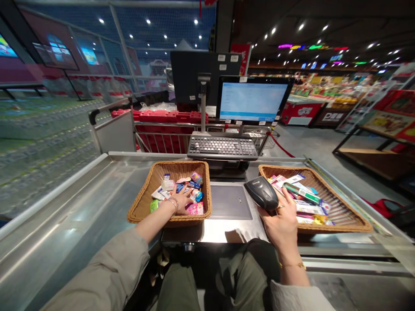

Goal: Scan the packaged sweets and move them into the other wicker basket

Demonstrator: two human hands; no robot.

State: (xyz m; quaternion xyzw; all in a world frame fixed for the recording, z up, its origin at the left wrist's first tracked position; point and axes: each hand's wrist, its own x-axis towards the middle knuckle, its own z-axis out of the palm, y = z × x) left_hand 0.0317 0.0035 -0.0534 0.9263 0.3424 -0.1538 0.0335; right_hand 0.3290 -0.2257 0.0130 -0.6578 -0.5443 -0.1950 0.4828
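A: Where is the right hand, and what does it hold?

B: Its fingers are clamped around a matte black handheld barcode scanner, held just over the left corner of a shallow woven wicker basket full of flat printed cartons

A: Which way does the scanner point?

B: Its long axis runs diagonally, from the grip up and to the left, with the wide head angled toward a grey rectangular plate set into the stainless steel worktop

A: And the left hand?

B: It reaches into a second woven wicker basket, its fingers spread apart and touching a heap of small brightly wrapped packets

A: What could go wrong from here?

B: A slack grip could drop the scanner onto the steel, or onto a green-and-white carton just beside it. Spread fingers pressing into the loose heap could also push small packets over the basket's rim

A: What lies beyond the baskets?

B: A black keyboard sits on a stand, and a lit flat monitor rises behind it
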